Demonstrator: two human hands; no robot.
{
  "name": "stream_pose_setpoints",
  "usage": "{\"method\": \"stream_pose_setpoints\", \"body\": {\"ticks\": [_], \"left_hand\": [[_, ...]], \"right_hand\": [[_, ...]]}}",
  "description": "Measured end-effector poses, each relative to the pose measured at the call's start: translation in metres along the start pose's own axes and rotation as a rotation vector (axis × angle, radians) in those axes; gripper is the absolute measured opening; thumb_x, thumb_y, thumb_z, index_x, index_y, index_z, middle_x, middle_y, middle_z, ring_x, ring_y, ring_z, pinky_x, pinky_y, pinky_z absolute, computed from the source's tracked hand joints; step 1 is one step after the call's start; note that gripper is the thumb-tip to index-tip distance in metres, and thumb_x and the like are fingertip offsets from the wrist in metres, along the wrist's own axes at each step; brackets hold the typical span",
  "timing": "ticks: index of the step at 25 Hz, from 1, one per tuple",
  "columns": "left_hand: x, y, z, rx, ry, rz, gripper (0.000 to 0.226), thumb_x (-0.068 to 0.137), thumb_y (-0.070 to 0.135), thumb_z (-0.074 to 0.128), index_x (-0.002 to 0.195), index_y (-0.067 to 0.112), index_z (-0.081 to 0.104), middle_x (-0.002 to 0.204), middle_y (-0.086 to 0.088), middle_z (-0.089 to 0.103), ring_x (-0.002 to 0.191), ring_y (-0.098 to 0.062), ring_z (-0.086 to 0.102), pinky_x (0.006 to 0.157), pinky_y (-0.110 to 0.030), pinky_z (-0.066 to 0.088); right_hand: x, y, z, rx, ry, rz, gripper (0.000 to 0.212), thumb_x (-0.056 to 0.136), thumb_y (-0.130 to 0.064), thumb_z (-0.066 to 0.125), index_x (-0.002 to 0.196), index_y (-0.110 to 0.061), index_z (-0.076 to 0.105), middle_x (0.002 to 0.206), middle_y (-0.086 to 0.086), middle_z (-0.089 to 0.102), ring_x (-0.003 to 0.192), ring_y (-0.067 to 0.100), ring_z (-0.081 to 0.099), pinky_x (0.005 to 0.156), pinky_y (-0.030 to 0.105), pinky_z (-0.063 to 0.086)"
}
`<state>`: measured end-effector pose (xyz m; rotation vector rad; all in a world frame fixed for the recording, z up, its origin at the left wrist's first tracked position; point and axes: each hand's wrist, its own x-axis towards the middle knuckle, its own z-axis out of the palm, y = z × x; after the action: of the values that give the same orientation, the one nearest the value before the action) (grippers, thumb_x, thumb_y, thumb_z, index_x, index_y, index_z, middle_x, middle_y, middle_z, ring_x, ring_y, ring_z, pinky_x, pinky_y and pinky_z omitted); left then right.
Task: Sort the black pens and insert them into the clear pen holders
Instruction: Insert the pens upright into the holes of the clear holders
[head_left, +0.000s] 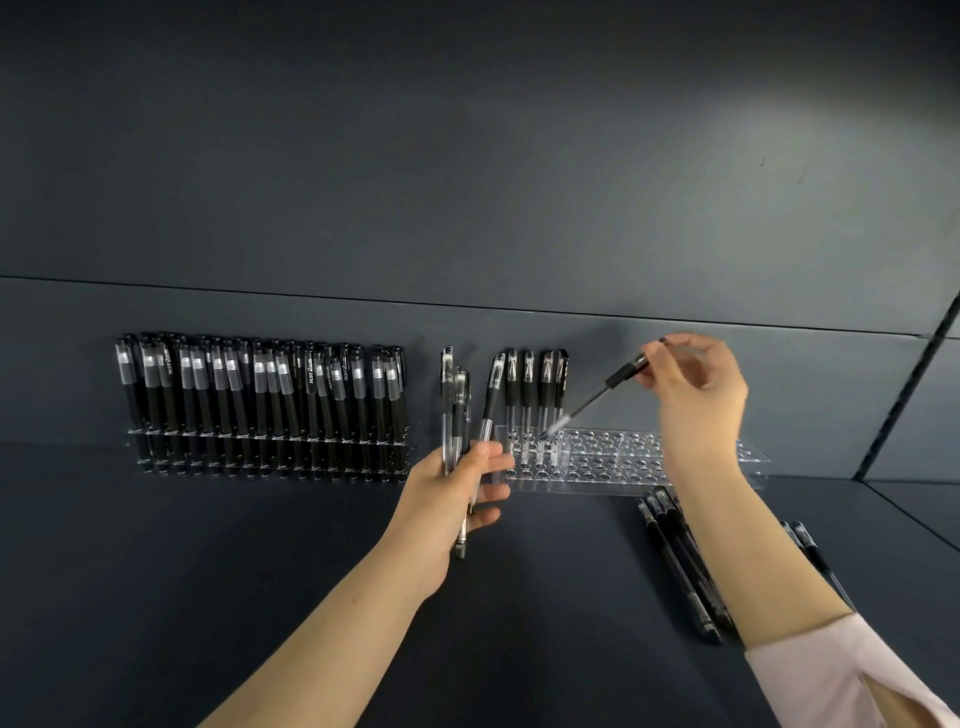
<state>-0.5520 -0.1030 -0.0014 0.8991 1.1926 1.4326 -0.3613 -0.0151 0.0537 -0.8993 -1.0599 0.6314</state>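
Holding, left hand (457, 493): I see its fingers curled tight round a bundle of black gel pens with clear barrels (453, 415), gripped low, caps up; I count 3 caps above the fist.
Right hand (696, 395): thumb and fingertips are pinched together on the top end of 1 tilted black pen with a rubber grip (592, 397); the remaining fingers curl loosely.
Tilted pen's place: its upper end leans right and its lower end sits at a hole near the left end of the right rack; I cannot tell whether it has entered.
Right rack: 1 clear acrylic pen holder with rows of round holes (649, 452), just right of the left hand.
Standing in it: 4 upright black pens (528, 389), side by side at its left end.
Left rack: 1 second clear acrylic holder (134, 431), well left of the hands.
Its load: packed black pens with pale bands (260, 395), too crowded for me to count.
Writing: white "TEST" runs along at least 2 barrels in the left rack; what follows it I cannot read.
Loose black pens (670, 551): at least 3 lie on the dark matte table (208, 571), partly under the right forearm.
Further pens (808, 545): 2 lie beyond that forearm.
Backing: both racks stand against the dark wall panel (467, 156).
Sleeve: 1 pale pink cuff (841, 686).
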Motion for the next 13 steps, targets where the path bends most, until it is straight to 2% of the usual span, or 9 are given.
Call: {"method": "stream_pose_setpoints", "body": {"ticks": [2, 4, 8, 13], "left_hand": [[0.001, -0.002, 0.001, 0.007, 0.012, -0.011, 0.019, 0.099, 0.022, 0.054, 0.105, 0.01, 0.067, 0.078, 0.002, 0.074, 0.053, -0.007, 0.053, 0.045, -0.019, 0.039], [0.001, -0.003, 0.003, 0.005, 0.009, -0.019, 0.018, 0.099, 0.021, 0.053, 0.106, 0.007, 0.064, 0.069, 0.001, 0.069, 0.049, -0.006, 0.044, 0.042, -0.018, 0.032], [-0.001, 0.0, 0.005, -0.041, -0.014, -0.039, 0.024, 0.098, 0.03, 0.054, 0.104, 0.007, 0.057, 0.064, 0.001, 0.06, 0.045, -0.006, 0.037, 0.04, -0.017, 0.026], [-0.001, 0.001, 0.006, -0.104, -0.015, -0.078, 0.032, 0.097, 0.043, 0.049, 0.099, 0.011, 0.051, 0.064, -0.001, 0.055, 0.044, -0.007, 0.032, 0.037, -0.018, 0.024]], "right_hand": [[0.002, 0.0, -0.005, -0.098, 0.041, -0.114, 0.01, 0.091, -0.014, 0.062, 0.093, -0.023, 0.059, 0.09, 0.002, 0.069, 0.075, 0.014, 0.068, 0.077, 0.026, 0.053], [0.001, 0.001, -0.005, -0.16, 0.02, -0.179, 0.008, 0.092, -0.015, 0.061, 0.096, -0.022, 0.06, 0.091, -0.003, 0.068, 0.083, 0.017, 0.069, 0.081, 0.025, 0.053], [-0.004, 0.002, 0.002, -0.245, -0.048, -0.243, 0.008, 0.093, -0.016, 0.061, 0.099, -0.02, 0.062, 0.093, -0.004, 0.069, 0.085, 0.01, 0.066, 0.075, 0.008, 0.046], [-0.005, 0.001, 0.01, -0.327, -0.101, -0.333, 0.01, 0.093, -0.015, 0.062, 0.101, -0.021, 0.063, 0.094, -0.004, 0.068, 0.084, 0.005, 0.064, 0.072, 0.003, 0.043]]}}
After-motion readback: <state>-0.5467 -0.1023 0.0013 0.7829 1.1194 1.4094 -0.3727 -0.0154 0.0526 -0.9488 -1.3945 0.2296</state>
